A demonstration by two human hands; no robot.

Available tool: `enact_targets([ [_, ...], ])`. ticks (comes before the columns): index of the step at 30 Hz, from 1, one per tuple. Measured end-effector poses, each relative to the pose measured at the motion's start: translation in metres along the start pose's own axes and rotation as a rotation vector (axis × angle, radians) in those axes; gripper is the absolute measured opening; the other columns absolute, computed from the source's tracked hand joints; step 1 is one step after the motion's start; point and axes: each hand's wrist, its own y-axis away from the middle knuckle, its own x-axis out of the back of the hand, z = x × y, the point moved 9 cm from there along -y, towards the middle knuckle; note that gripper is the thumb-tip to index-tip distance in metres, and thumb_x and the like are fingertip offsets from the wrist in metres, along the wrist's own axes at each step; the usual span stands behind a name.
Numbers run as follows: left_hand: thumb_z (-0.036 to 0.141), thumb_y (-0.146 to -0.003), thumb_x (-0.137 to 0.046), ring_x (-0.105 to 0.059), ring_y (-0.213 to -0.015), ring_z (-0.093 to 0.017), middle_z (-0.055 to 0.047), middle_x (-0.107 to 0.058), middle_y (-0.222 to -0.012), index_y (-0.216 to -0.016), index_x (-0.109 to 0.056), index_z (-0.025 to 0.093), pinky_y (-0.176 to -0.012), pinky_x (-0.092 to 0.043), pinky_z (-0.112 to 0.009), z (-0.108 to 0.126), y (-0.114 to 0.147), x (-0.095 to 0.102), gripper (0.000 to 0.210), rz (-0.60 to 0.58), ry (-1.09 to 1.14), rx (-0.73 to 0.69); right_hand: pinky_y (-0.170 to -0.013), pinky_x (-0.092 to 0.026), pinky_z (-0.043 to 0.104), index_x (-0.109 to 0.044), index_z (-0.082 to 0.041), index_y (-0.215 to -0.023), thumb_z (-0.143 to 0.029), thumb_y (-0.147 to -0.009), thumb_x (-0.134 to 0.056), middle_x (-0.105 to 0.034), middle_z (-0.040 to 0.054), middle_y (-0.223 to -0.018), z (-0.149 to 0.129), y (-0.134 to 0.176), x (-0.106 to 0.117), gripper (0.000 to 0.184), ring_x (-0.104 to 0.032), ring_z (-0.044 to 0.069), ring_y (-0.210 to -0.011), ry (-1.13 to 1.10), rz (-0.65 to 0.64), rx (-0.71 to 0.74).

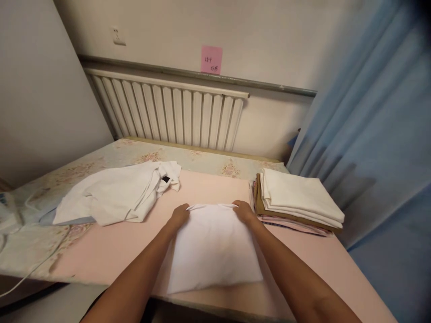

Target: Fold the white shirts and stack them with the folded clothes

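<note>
A white garment [215, 246], folded into a rough rectangle, spans the space between my two hands at the front of the pink-covered bed or table. My left hand [180, 215] pinches its far left corner. At the far right corner, my right hand [244, 211] grips the same cloth. The far edge is drawn fairly straight between them, while the near edge hangs close to the front of the surface. My fingertips are partly hidden behind the cloth.
Loose white garments [114, 190] with a black label lie at the left. To the right sits a stack of folded clothes [299, 197], white on top. A radiator [168, 110] lines the wall; a blue curtain [367, 134] hangs at the right. A white cord [37, 267] trails at the left.
</note>
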Motion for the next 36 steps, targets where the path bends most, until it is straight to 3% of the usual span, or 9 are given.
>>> enact_targets([
  [3, 0.033, -0.091, -0.052, -0.062, -0.089, -0.016, -0.004, -0.066, -0.099, -0.102, -0.062, 0.016, -0.082, -0.05, -0.035, -0.013, -0.008, -0.007, 0.022, -0.007, -0.011, 0.022, -0.077, -0.046, 0.024, -0.07, -0.02, -0.095, -0.012, -0.081, -0.05, -0.072, 0.0029, -0.09, 0.009, -0.004, 0.0, 0.025, -0.065, 0.016, -0.085, 0.051, 0.073, -0.018],
  [6, 0.022, -0.091, -0.042, -0.063, -0.094, -0.02, -0.008, -0.068, -0.098, -0.105, -0.061, 0.016, -0.084, -0.047, -0.033, -0.019, 0.0, 0.003, 0.025, 0.087, -0.047, 0.089, -0.091, -0.043, 0.032, -0.063, -0.016, -0.114, -0.014, -0.086, -0.045, -0.068, 0.0104, -0.109, 0.011, 0.006, 0.011, 0.034, -0.06, 0.021, -0.103, 0.114, 0.185, -0.032],
  [10, 0.02, -0.09, -0.034, -0.044, -0.128, -0.029, -0.019, -0.049, -0.136, -0.134, -0.043, 0.01, -0.102, -0.035, -0.043, 0.006, 0.031, 0.007, 0.046, 0.278, -0.118, 0.084, -0.109, -0.029, 0.04, -0.048, -0.011, -0.133, -0.017, -0.091, -0.038, -0.045, 0.0151, -0.142, -0.018, 0.04, 0.004, 0.044, -0.038, 0.024, -0.132, 0.166, 0.294, 0.073],
  [13, 0.022, -0.091, -0.035, -0.024, -0.142, -0.025, -0.01, -0.033, -0.153, -0.138, -0.042, 0.018, -0.114, -0.021, -0.042, 0.052, 0.061, -0.027, 0.048, 0.307, -0.184, -0.154, -0.112, -0.026, 0.044, -0.048, -0.013, -0.134, -0.02, -0.094, -0.034, -0.045, 0.0127, -0.143, -0.062, 0.081, -0.028, 0.043, -0.033, 0.023, -0.136, 0.199, 0.297, 0.316],
  [16, 0.025, -0.092, -0.034, -0.023, -0.142, -0.027, -0.005, -0.036, -0.152, -0.137, -0.046, 0.024, -0.113, -0.02, -0.05, 0.074, 0.086, -0.072, 0.047, 0.26, -0.245, -0.279, -0.113, -0.023, 0.046, -0.043, -0.018, -0.139, -0.021, -0.094, -0.036, -0.044, 0.0091, -0.145, -0.082, 0.117, -0.063, 0.046, -0.03, 0.022, -0.139, 0.217, 0.225, 0.389],
  [18, 0.029, -0.093, -0.033, -0.025, -0.142, -0.027, -0.004, -0.036, -0.151, -0.14, -0.042, 0.026, -0.112, -0.021, -0.051, 0.072, 0.093, -0.088, 0.048, 0.255, -0.251, -0.274, -0.114, -0.021, 0.047, -0.038, -0.018, -0.142, -0.023, -0.094, -0.038, -0.041, 0.0084, -0.146, -0.082, 0.13, -0.074, 0.048, -0.028, 0.023, -0.14, 0.232, 0.202, 0.367],
  [20, 0.032, -0.094, -0.032, -0.025, -0.142, -0.026, -0.004, -0.035, -0.152, -0.142, -0.04, 0.026, -0.113, -0.021, -0.051, 0.066, 0.097, -0.093, 0.049, 0.268, -0.254, -0.26, -0.114, -0.02, 0.049, -0.038, -0.018, -0.142, -0.027, -0.094, -0.04, -0.04, 0.0084, -0.148, -0.075, 0.136, -0.074, 0.049, -0.027, 0.024, -0.14, 0.249, 0.209, 0.319],
  [30, 0.044, -0.094, -0.033, -0.023, -0.142, -0.029, -0.009, -0.032, -0.153, -0.144, -0.037, 0.016, -0.113, -0.023, -0.05, 0.026, 0.116, -0.076, 0.057, 0.287, -0.364, -0.234, -0.113, -0.021, 0.048, -0.046, -0.017, -0.137, -0.038, -0.096, -0.04, -0.04, 0.0095, -0.147, -0.024, 0.159, -0.054, 0.047, -0.03, 0.026, -0.139, 0.343, 0.261, 0.146],
  [36, 0.042, -0.095, -0.031, -0.026, -0.141, -0.028, -0.007, -0.035, -0.151, -0.143, -0.038, 0.017, -0.112, -0.023, -0.05, 0.001, 0.13, -0.071, 0.055, 0.282, -0.38, -0.171, -0.112, -0.024, 0.048, -0.046, -0.015, -0.137, -0.033, -0.095, -0.04, -0.04, 0.0099, -0.147, -0.008, 0.179, -0.053, 0.046, -0.031, 0.027, -0.138, 0.4, 0.277, 0.119],
])
